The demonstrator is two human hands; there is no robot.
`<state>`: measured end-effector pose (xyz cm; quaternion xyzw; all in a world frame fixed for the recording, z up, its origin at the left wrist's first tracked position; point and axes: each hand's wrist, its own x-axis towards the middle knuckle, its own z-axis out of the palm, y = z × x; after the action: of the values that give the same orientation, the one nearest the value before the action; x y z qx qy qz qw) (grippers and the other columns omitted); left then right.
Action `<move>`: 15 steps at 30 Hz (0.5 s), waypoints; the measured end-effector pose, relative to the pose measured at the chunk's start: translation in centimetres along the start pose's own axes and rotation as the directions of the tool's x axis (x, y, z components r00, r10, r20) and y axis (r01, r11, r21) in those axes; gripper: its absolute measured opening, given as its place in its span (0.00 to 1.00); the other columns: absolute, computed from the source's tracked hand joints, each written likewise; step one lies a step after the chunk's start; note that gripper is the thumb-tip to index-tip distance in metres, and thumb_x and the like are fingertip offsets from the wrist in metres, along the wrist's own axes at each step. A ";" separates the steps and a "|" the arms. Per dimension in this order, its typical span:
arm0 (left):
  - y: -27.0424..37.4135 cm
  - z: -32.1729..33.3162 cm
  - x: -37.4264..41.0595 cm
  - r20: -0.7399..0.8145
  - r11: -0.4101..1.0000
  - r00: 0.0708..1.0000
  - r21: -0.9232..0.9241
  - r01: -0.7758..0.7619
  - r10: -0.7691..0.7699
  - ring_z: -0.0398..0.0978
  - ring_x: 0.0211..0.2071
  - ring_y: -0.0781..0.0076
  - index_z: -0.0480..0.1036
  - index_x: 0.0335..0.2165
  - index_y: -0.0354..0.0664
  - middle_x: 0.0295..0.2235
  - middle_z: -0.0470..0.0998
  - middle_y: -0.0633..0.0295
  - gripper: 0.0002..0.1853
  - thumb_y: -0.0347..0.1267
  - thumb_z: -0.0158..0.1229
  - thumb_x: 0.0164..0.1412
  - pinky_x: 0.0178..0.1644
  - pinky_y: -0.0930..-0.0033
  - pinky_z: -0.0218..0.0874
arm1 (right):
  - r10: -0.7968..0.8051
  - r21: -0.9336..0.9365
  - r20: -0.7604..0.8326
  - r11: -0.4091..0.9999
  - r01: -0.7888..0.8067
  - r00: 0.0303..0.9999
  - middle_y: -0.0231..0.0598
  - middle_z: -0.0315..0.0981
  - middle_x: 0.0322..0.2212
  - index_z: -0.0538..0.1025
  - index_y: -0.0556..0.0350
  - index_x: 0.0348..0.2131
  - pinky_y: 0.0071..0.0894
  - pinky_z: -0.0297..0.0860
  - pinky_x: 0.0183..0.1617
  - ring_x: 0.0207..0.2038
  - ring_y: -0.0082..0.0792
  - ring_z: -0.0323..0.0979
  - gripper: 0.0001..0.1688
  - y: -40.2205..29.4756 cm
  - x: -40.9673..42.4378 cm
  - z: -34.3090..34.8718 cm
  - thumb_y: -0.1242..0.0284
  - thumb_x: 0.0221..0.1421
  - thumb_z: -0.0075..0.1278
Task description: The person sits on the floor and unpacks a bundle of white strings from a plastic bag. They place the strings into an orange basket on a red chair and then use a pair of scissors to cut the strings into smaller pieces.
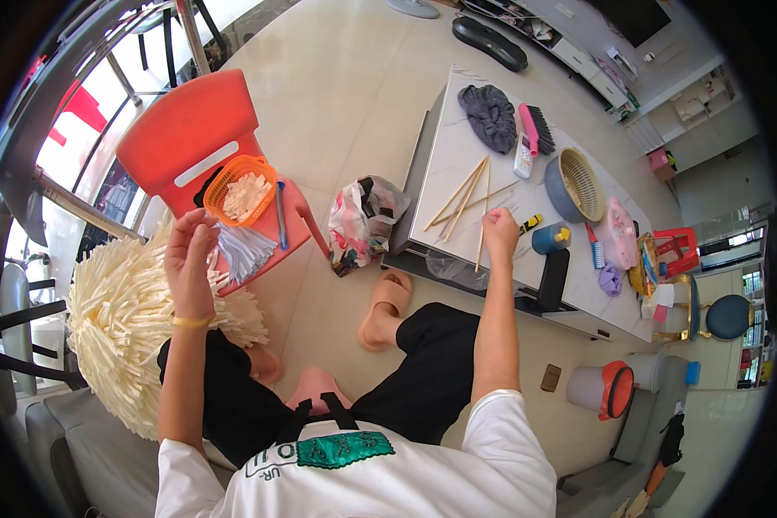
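My left hand (pixel 193 259), with bent fingers, is raised beside the red plastic chair (pixel 188 123). Whether its fingertips hold anything small is unclear. On the seat stand an orange plastic basket (pixel 211 194) of small pale pieces, a bundle of white strips (pixel 246 251) and a blue pen-like tool (pixel 281 217). Below is a big heap of cream strips (pixel 123 324). My right hand (pixel 502 228) has its fingers drawn together over the marble-patterned table (pixel 440 175), next to several thin wooden sticks (pixel 464 197); one passes right by the fingertips, and a grip on it cannot be confirmed.
The table also bears a grey cloth (pixel 487 118), a pink brush (pixel 529 129), a remote control (pixel 523 157), a blue-grey basket (pixel 566 188), a blue bottle (pixel 547 239) and a black stand (pixel 552 280). A filled plastic bag (pixel 362 220) stands on the floor between chair and table.
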<state>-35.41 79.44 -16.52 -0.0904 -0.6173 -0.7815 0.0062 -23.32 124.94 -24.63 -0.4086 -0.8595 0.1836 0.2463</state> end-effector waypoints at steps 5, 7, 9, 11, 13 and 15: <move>15.6 6.3 -6.1 0.289 0.770 0.762 -0.500 -0.396 0.580 0.63 0.19 0.74 0.60 0.10 0.42 0.18 0.66 0.65 0.13 0.25 0.47 0.47 0.20 0.77 0.54 | -0.014 0.116 0.154 0.993 -0.004 0.988 0.35 0.69 0.21 0.71 0.50 0.28 0.35 0.64 0.32 0.27 0.39 0.69 0.16 -4.7 -1.0 -0.9 0.61 0.39 0.52; 18.7 7.7 -7.5 0.370 0.674 0.684 -0.698 -0.241 0.629 0.63 0.25 0.77 0.66 0.16 0.44 0.21 0.69 0.67 0.06 0.23 0.52 0.45 0.22 0.78 0.52 | -0.123 0.004 0.160 0.992 0.124 0.979 0.36 0.67 0.25 0.70 0.49 0.30 0.35 0.64 0.34 0.31 0.39 0.68 0.16 -5.6 -1.6 -0.6 0.61 0.39 0.51; 19.8 8.1 -7.9 0.370 0.575 0.642 -0.806 -0.137 0.671 0.64 0.25 0.77 0.66 0.16 0.44 0.22 0.69 0.67 0.06 0.23 0.52 0.45 0.23 0.77 0.52 | -0.194 -0.043 0.192 0.978 0.206 0.962 0.37 0.65 0.29 0.70 0.49 0.31 0.36 0.63 0.36 0.34 0.39 0.66 0.17 -5.5 -2.0 -0.1 0.62 0.39 0.51; 19.8 8.2 -7.9 0.382 0.533 0.629 -0.844 -0.062 0.678 0.64 0.26 0.77 0.66 0.17 0.44 0.22 0.69 0.67 0.06 0.23 0.52 0.45 0.24 0.77 0.52 | -0.154 -0.073 0.241 0.982 0.176 0.958 0.38 0.63 0.33 0.69 0.49 0.32 0.36 0.63 0.38 0.37 0.38 0.65 0.17 -4.4 -1.5 0.2 0.64 0.39 0.50; 19.4 7.9 -8.0 0.393 0.508 0.624 -0.861 -0.008 0.676 0.64 0.26 0.77 0.66 0.17 0.44 0.22 0.69 0.67 0.06 0.24 0.52 0.45 0.25 0.77 0.52 | -0.177 -0.056 0.200 0.980 0.191 0.964 0.40 0.65 0.29 0.70 0.54 0.32 0.31 0.63 0.37 0.33 0.36 0.66 0.17 -2.8 -0.9 0.3 0.71 0.35 0.51; 18.9 7.7 -8.1 0.408 0.496 0.615 -0.868 0.032 0.674 0.64 0.27 0.77 0.67 0.17 0.44 0.22 0.69 0.67 0.06 0.24 0.52 0.46 0.26 0.77 0.52 | -0.156 -0.037 0.215 0.985 0.168 0.964 0.40 0.65 0.29 0.70 0.55 0.31 0.30 0.63 0.37 0.32 0.36 0.66 0.17 -1.4 -0.5 0.3 0.73 0.34 0.51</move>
<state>-24.07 81.58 2.17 -0.5028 -0.1039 -0.8507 -0.1130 -24.09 123.69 -24.30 -0.3218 -0.9159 0.1817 0.1566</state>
